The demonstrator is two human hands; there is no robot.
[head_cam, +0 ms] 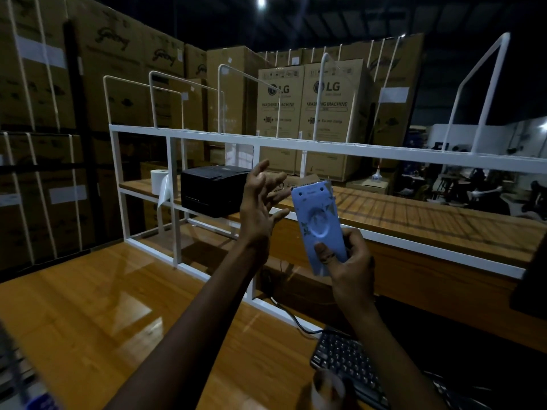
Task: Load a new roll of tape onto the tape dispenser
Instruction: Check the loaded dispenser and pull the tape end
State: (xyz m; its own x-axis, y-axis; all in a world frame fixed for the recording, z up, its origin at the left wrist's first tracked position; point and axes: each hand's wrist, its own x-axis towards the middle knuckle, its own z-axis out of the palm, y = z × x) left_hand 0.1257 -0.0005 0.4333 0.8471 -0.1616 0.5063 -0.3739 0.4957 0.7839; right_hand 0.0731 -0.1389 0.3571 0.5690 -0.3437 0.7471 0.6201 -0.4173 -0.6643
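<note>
1. The left hand is raised beside the dispenser, fingers spread apart and holding nothing; its fingertips sit near the dispenser's top edge but I cannot tell whether they touch.
2. The dispenser is a pale blue, flat, elongated body held up in the air above the desk, in front of the white rack. It looks like rigid plastic, light enough for one hand (a judgement from how easily it is pinched), and probably smooth, so slippery at the flat faces. The toothed cutter at its top is best avoided; the lower end and side edges look the safest holds.
3. Its long axis runs nearly upright, tilted slightly left at the top; the cutter end points up and away, the flat face with the round hub towards the camera.
4. The right hand is clamped on the dispenser's lower end, thumb pressed on the front face, fingers wrapped behind.
5. No new roll is clearly visible (a blurred cylinder sits at the bottom edge).
</note>
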